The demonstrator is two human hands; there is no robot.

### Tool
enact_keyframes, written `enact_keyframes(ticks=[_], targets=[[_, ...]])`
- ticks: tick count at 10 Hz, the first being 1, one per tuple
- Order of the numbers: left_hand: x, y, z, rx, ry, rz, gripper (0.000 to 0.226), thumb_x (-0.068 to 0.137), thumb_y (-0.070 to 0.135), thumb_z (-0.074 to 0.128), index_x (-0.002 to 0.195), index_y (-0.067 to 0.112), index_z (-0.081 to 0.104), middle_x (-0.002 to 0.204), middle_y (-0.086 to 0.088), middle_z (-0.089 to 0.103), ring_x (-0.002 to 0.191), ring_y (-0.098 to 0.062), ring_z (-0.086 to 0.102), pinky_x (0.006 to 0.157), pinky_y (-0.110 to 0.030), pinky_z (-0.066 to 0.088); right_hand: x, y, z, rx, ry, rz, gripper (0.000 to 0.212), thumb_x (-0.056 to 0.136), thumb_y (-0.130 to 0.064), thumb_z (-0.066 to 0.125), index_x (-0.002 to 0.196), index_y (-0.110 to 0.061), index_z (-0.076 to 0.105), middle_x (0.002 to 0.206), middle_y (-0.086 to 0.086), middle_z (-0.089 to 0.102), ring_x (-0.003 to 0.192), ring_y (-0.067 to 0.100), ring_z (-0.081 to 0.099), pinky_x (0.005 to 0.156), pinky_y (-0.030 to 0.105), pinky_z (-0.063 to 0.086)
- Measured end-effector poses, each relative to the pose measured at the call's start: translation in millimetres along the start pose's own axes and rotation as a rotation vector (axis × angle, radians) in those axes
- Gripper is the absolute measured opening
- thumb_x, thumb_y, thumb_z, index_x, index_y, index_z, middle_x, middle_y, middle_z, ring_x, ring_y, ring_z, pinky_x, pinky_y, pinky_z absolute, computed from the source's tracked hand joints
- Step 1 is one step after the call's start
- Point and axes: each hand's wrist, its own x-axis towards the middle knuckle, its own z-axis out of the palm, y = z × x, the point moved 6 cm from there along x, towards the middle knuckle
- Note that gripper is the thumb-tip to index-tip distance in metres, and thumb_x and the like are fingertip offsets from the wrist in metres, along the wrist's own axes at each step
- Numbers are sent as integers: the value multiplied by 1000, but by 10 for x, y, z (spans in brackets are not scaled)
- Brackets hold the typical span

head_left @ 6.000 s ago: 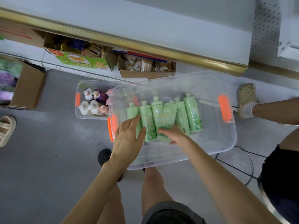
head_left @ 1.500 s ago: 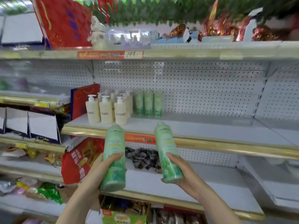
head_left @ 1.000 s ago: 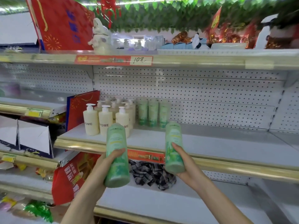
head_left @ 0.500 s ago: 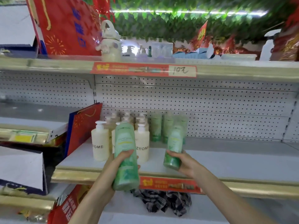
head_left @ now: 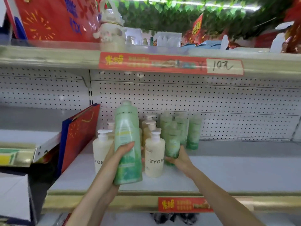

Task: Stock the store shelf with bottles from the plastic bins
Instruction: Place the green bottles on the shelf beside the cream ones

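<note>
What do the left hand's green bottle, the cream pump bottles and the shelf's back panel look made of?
Green bottle: likely plastic, smooth matte, printed label; blur hides detail.
Cream pump bottles: likely opaque plastic, soft sheen, moulded pump heads.
Back panel: probably painted metal pegboard, white, regular punched holes.

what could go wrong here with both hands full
The right hand holds its green bottle close beside the front cream pump bottle; a nudge could topple that one. The left hand grips the other green bottle in front of the pump bottles, so it might swing into them.
</note>
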Motion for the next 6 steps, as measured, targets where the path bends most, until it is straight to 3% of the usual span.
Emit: enact_keyframes(ticks=[1,2,3,5,6], targets=[[244,-65,-133,138,7,-52,77,48,44,78,114,10,57,93,-12,70,74,-25,69,64,-37,55,200,30,80,-50,4,-11,64,73,-3,77,118,-23,36,116,0,54,109,15,51,94,26,42],[331,-182,-352,155,71,-92,71,46,44,88,103,12,61,107,-22,65,86,-31,67,84,-48,53,415,122,121,-128,27,16,79,72,-10,79,135,-16,32,132,6,47,122,23,47,106,36,38],[369,-263,-538,135,97,-65,31,79,35,71,107,23,65,109,-12,69,97,-34,67,87,-56,51,603,266,122,-216,47,37,86,70,-19,80,139,-17,28,139,9,39,125,29,43,108,44,37],[341,-320,-417,179,81,-92,30,79,36,72,105,22,67,106,-13,70,95,-35,67,85,-54,51,652,322,171,-181,75,97,85,71,-19,79,139,-14,29,141,11,37,127,30,41,109,43,36],[236,-246,-242,186,49,-59,41,72,37,77,106,18,64,100,-13,71,90,-34,69,76,-47,55,459,221,120,-73,153,161,75,76,-12,75,138,-9,33,140,12,34,127,29,38,108,35,35]])
